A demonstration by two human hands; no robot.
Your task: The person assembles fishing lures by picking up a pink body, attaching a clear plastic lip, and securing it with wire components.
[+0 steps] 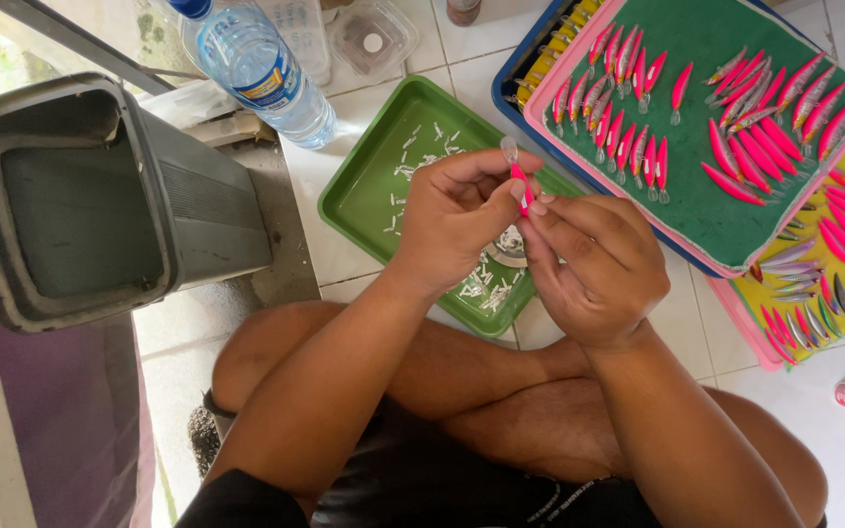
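Both my hands meet over a green tray (pixel 369 186). My left hand (pixel 457 220) pinches a small pink fishing lure (pixel 519 183) with a clear lip at its top end. My right hand (pixel 594 264) touches the same lure from the right with thumb and forefinger. Several small white bits (pixel 422 156) lie scattered in the green tray, along with a small round roll (pixel 511 246) partly hidden under my hands. To the right, a pink tray lined with green felt (pixel 706 205) holds several rows of pink and silver lures (pixel 628 117).
A plastic water bottle (pixel 256 68) lies at the top left next to clear plastic lids. A grey box-shaped unit (pixel 100 196) stands at the left. A yellow-lined tray (pixel 814 284) of mixed-colour lures sits at the right. My crossed legs are below, on white floor tiles.
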